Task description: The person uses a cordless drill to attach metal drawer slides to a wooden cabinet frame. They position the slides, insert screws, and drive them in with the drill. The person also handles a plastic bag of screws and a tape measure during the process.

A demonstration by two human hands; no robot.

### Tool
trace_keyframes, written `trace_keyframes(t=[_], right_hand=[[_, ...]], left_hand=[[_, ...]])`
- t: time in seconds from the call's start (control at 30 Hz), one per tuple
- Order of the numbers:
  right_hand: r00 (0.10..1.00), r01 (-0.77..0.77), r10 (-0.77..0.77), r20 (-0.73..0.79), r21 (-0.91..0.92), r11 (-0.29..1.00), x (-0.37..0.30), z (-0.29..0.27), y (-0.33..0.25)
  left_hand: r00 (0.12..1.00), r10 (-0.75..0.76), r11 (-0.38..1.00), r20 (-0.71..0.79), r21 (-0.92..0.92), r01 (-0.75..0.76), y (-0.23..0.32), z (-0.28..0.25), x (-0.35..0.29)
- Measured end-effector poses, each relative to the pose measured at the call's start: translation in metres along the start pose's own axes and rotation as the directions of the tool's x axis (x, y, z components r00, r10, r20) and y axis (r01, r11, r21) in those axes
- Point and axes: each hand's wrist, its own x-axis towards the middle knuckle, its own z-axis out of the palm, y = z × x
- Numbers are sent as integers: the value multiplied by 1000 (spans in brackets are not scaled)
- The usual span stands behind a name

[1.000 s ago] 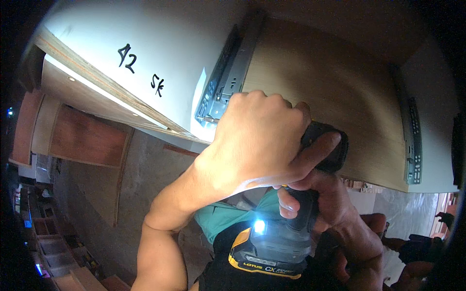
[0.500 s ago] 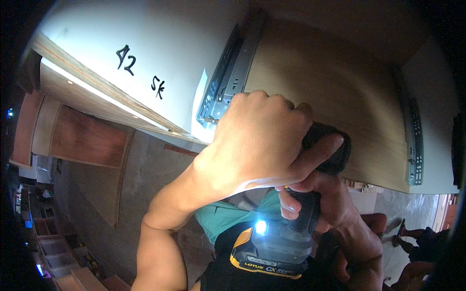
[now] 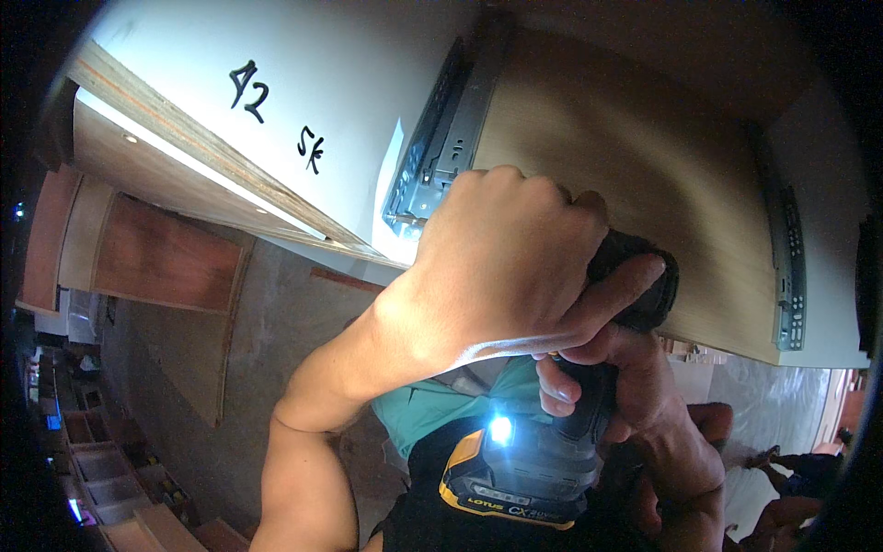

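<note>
While left hand (image 3: 501, 267) and right hand (image 3: 641, 379) clamp the drill (image 3: 524, 465), bit (image 3: 406, 220) at metal slide (image 3: 457, 129), near white panel's (image 3: 363, 69) front edge; opposite slide (image 3: 788, 276) mounted, this one seemingly unfinished.

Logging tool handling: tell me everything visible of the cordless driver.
The cordless driver looks plastic, black and grey, with a yellow-trimmed battery pack at its base and a lit white lamp above. It leans, base lowest. The right hand grips its handle; the left hand clasps and largely hides its head. Its bit seemingly meets the drawer slide.
</note>
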Motion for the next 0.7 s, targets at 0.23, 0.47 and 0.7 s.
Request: trace_keyframes(t=[0.23,0.47,0.7], right_hand=[[1000,2,-3,-23,-73,997,3,-6,6],[999,-29,29,-17,21,999,-2,-2,0],[999,-20,18,-45,-39,999,-2,-1,0]], left_hand=[[998,13,1000,-69,-9,-14,-1,3,-2],[1000,5,1000,-17,3,-4,-1,1,-1],[999,31,999,-43,-24,-32,-4,3,-2]])
